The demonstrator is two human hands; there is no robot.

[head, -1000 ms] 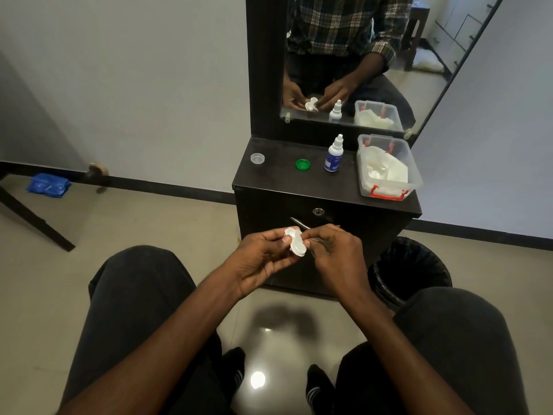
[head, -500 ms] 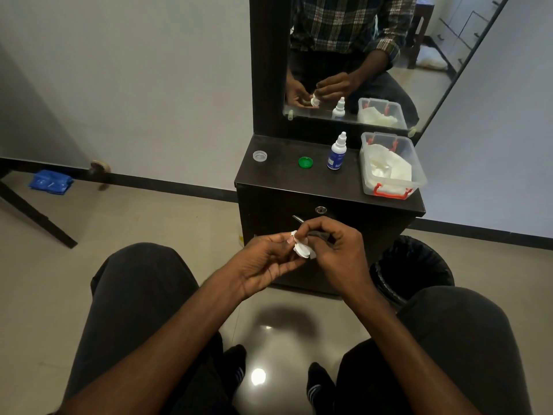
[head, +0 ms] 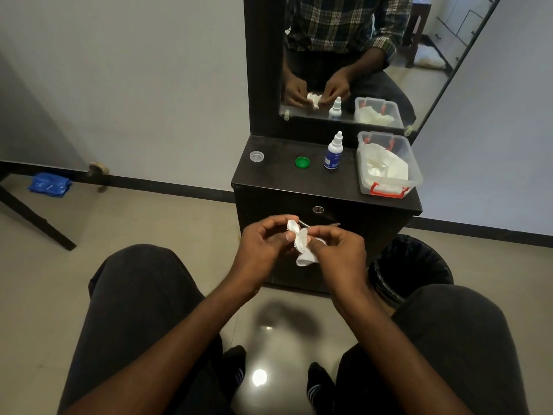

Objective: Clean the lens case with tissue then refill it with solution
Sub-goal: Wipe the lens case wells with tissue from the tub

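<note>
My left hand [head: 261, 250] pinches a small white lens case [head: 292, 225] in front of the cabinet, above my knees. My right hand [head: 339, 254] pinches a white tissue [head: 302, 249] against the case, and a fold of the tissue hangs below my fingers. Most of the case is covered by tissue and fingers. A thin metal tool [head: 308, 224] sticks out behind my right hand's fingers. The solution bottle [head: 332, 153], white with a blue label, stands upright on the cabinet top [head: 278, 175]. A green cap [head: 302, 162] and a clear cap [head: 256, 156] lie to its left.
A clear plastic box [head: 414, 178] with red clips holds tissues at the cabinet's right end. A black-lined bin [head: 410, 269] stands on the floor beside my right knee. A mirror [head: 359, 55] rises behind the cabinet. A blue packet [head: 49, 184] lies on the floor far left.
The case lay bare between my fingers a second ago. My right hand has brought the tissue over it, and the tissue now hangs below the case.
</note>
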